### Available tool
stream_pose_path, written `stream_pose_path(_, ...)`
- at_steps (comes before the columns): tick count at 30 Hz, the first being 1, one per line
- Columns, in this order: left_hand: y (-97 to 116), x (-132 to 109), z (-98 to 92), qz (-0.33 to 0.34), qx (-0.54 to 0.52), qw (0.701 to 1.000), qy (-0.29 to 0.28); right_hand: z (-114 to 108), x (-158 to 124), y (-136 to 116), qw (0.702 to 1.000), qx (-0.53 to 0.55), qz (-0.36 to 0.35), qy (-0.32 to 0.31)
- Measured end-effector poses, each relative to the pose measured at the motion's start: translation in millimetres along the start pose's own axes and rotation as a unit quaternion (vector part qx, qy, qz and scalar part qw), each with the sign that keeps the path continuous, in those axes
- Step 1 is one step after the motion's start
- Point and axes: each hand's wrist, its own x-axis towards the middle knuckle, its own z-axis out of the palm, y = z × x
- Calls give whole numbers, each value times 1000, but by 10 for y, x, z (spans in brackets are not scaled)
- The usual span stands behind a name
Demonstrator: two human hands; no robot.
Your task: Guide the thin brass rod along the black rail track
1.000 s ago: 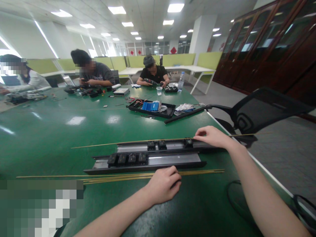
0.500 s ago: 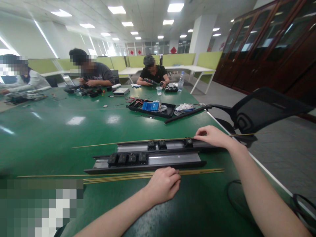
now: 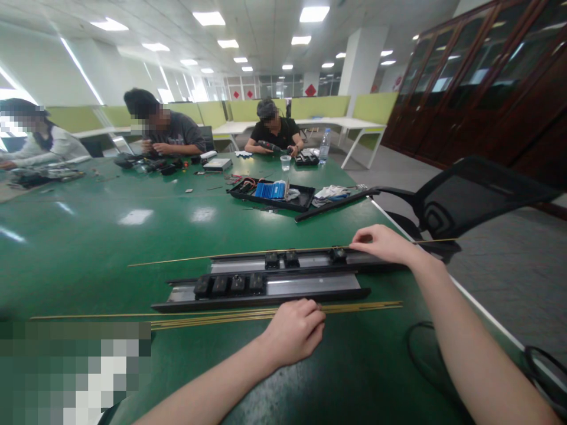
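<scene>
Pinched between the thumb and fingers of my right hand (image 3: 378, 243) is a long thin brass-coloured rod (image 3: 186, 260), lying along the far edge of the back rail. My left hand (image 3: 296, 330) is closed over a bundle of similar thin rods (image 3: 212, 320) at the near side; its fingertips are hidden. Between the hands lie two black rails with grey channels. The back rail (image 3: 310, 261) carries three small black blocks (image 3: 291, 258), one close to my right hand. Several more black blocks (image 3: 220, 286) sit in a row on the left part of the front rail (image 3: 310, 285).
Farther back on the green table (image 3: 110, 236) are a black tray (image 3: 305, 200) with a blue item, white gloves (image 3: 330, 193), a long black strip (image 3: 332, 206), a cup (image 3: 286, 162) and a bottle (image 3: 325, 146). A mesh chair (image 3: 469, 189) stands right. Three people sit across.
Almost nothing differs. My hands, the rods, the rails and the blocks keep their places, apart from a very slight shift of the view.
</scene>
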Motion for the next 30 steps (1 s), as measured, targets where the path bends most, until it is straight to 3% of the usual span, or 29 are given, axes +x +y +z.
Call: stream_pose_path(30, -7, 0, 2, -9, -12, 1000, -7, -66, -29, 149, 1000, 4, 20, -11)
